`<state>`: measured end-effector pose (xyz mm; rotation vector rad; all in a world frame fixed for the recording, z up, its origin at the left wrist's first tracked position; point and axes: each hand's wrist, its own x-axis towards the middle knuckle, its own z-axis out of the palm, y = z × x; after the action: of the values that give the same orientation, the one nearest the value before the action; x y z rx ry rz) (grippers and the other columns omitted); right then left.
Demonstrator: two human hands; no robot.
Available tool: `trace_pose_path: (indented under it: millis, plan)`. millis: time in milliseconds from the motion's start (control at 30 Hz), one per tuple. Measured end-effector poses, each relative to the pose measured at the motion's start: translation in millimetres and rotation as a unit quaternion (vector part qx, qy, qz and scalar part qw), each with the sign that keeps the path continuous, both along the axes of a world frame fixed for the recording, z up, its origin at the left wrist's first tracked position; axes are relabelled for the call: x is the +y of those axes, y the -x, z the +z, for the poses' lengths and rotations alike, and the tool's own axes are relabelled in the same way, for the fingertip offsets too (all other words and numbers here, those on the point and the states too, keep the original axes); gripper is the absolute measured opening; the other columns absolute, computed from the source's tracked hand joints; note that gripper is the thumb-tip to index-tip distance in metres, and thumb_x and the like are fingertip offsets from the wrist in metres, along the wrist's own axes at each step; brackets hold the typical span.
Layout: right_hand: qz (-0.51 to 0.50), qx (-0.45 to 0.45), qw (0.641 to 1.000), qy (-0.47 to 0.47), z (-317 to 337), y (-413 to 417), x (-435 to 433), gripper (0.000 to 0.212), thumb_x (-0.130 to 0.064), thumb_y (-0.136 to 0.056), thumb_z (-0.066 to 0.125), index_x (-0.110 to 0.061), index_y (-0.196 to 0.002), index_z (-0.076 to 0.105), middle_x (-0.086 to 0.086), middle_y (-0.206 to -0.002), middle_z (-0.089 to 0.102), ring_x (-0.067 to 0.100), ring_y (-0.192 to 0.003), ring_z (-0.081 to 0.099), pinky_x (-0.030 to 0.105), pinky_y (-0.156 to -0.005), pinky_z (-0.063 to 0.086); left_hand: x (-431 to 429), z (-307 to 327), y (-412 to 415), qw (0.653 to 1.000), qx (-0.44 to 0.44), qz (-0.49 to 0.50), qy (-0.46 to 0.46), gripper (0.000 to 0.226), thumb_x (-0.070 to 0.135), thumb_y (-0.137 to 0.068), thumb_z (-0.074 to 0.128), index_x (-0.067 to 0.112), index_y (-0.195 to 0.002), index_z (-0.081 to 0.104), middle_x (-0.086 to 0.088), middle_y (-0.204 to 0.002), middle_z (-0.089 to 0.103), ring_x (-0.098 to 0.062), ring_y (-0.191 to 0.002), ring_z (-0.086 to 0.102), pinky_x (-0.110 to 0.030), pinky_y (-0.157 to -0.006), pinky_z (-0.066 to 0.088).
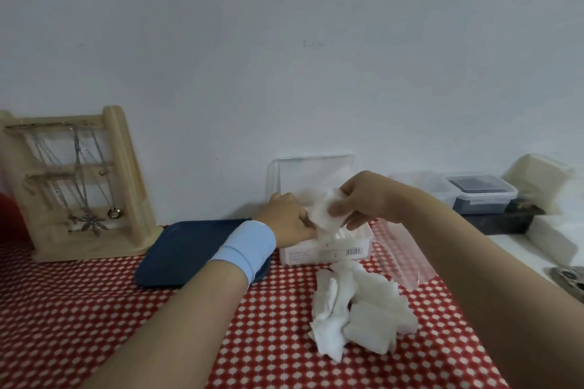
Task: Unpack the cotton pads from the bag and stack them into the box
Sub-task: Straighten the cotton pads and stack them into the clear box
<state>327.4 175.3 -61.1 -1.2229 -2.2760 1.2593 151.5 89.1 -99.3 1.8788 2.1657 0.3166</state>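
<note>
A home is suggested, most likely a dressing corner. A table is covered by a red dotted cloth point(94, 309) and set against a plain white wall point(284, 41). Necklaces are hung on a wooden stand point(79, 186). A blue tray point(189, 253) and lidded storage tubs point(482, 196) are kept beside it, as on a household vanity.

The right hand point(363, 199) pinches a small wad of cotton pads point(325, 210) above the open white box point(325, 251). The left hand point(286, 219), with a light-blue wristband point(246, 248), rests at the box's left edge. The clear hinged lid point(311, 175) stands upright behind both hands. A loose pile of pads point(357, 306) lies below the hands on the red patterned tabletop point(94, 309). A clear plastic bag point(401, 249) lies under the right forearm. A dark-blue tray point(189, 249) lies beneath the left wrist.
</note>
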Motion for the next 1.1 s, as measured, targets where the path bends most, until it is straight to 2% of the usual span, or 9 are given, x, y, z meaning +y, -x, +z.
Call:
trace_pose_path:
  millis: [133, 200, 400, 567, 667, 800, 867, 933, 1100]
  plan:
    - [0.021, -0.068, 0.997, -0.030, -8.6, 11.9, -3.1, 0.016, -0.016, -0.087, 0.076, -0.005, -0.099, 0.074, 0.012, -0.092, 0.078, 0.021, -0.082, 0.077, 0.031, -0.073, 0.063, -0.9, 1.9, 2.6, 1.000, 0.019, 0.011, 0.013, 0.020, 0.028, -0.090, 0.061, 0.023, -0.105, 0.073, -0.002, -0.130, 0.044, -0.023, -0.133, 0.034, -0.034, -0.104, 0.039]
    - [0.025, -0.140, 0.986, -0.084, -11.0, 17.5, -4.0, 0.014, -0.018, -0.090, 0.072, -0.006, -0.097, 0.069, 0.011, -0.092, 0.077, 0.019, -0.080, 0.077, 0.032, -0.072, 0.062, -3.8, 4.1, 4.5, 1.000, 0.006, 0.006, 0.018, 0.030, 0.026, -0.090, 0.063, 0.030, -0.118, 0.071, -0.001, -0.136, 0.042, -0.023, -0.137, 0.033, -0.034, -0.106, 0.037]
    - [0.029, -0.328, 0.911, -0.250, 1.9, 24.0, -17.3, 0.025, -0.018, -0.086, 0.074, -0.011, -0.073, 0.054, 0.001, -0.062, 0.065, 0.018, -0.075, 0.075, 0.028, -0.067, 0.055, -7.8, -0.7, 4.5, 1.000, -0.003, 0.008, -0.011, 0.034, 0.033, -0.092, 0.065, 0.031, -0.125, 0.070, -0.001, -0.140, 0.041, -0.024, -0.139, 0.033, -0.037, -0.110, 0.036]
    - [0.001, -0.432, 0.840, -0.329, -6.0, 46.0, -31.9, 0.024, -0.019, -0.081, 0.072, -0.017, -0.075, 0.049, -0.003, -0.073, 0.057, 0.018, -0.072, 0.061, 0.028, -0.068, 0.050, -10.9, -4.4, 4.6, 0.999, -0.036, 0.012, -0.022, 0.031, 0.034, -0.093, 0.064, 0.031, -0.123, 0.070, -0.002, -0.139, 0.042, -0.025, -0.140, 0.033, -0.040, -0.115, 0.035]
    - [-0.030, -0.417, 0.861, -0.288, -19.1, 58.6, -33.5, 0.016, -0.023, -0.088, 0.063, -0.016, -0.080, 0.051, -0.003, -0.076, 0.056, 0.016, -0.073, 0.058, 0.027, -0.072, 0.051, -13.2, -6.8, 4.2, 0.997, -0.064, 0.015, -0.031, 0.030, 0.031, -0.094, 0.062, 0.033, -0.123, 0.071, -0.001, -0.138, 0.042, -0.024, -0.140, 0.032, -0.039, -0.115, 0.032]
    - [-0.009, -0.324, 0.941, -0.093, -10.6, 52.6, -37.3, 0.048, -0.058, -0.096, 0.052, -0.011, -0.096, 0.061, 0.003, -0.087, 0.066, 0.021, -0.083, 0.063, 0.030, -0.068, 0.046, -15.9, -10.2, 5.9, 0.996, -0.081, 0.012, -0.045, 0.031, 0.030, -0.096, 0.061, 0.031, -0.126, 0.069, -0.001, -0.138, 0.044, -0.023, -0.140, 0.031, -0.036, -0.114, 0.031]
    - [-0.021, -0.288, 0.957, -0.017, 0.3, 42.4, -38.9, 0.051, -0.050, -0.104, 0.041, -0.006, -0.118, 0.061, 0.010, -0.109, 0.071, 0.027, -0.099, 0.065, 0.034, -0.078, 0.045, -18.3, -13.2, 6.3, 0.995, -0.083, 0.008, -0.049, 0.035, 0.029, -0.095, 0.060, 0.031, -0.129, 0.067, 0.000, -0.140, 0.043, -0.023, -0.140, 0.031, -0.037, -0.115, 0.030]
    - [-0.026, -0.275, 0.961, 0.000, 2.8, 40.9, -43.4, 0.043, -0.033, -0.105, 0.038, -0.003, -0.127, 0.059, 0.011, -0.117, 0.070, 0.025, -0.100, 0.063, 0.035, -0.085, 0.044, -20.8, -16.3, 5.2, 0.995, -0.082, 0.006, -0.049, 0.037, 0.032, -0.095, 0.059, 0.032, -0.132, 0.063, 0.002, -0.142, 0.042, -0.022, -0.141, 0.029, -0.038, -0.118, 0.029]
    - [0.002, -0.281, 0.960, -0.021, 2.0, 49.3, -50.3, 0.027, -0.017, -0.101, 0.037, -0.013, -0.095, 0.064, 0.003, -0.084, 0.060, 0.019, -0.077, 0.054, 0.026, -0.062, 0.039, -25.0, -16.9, 4.7, 0.996, -0.079, -0.002, -0.048, 0.047, 0.031, -0.101, 0.051, 0.028, -0.148, 0.047, 0.001, -0.153, 0.039, -0.022, -0.146, 0.028, -0.038, -0.118, 0.028]
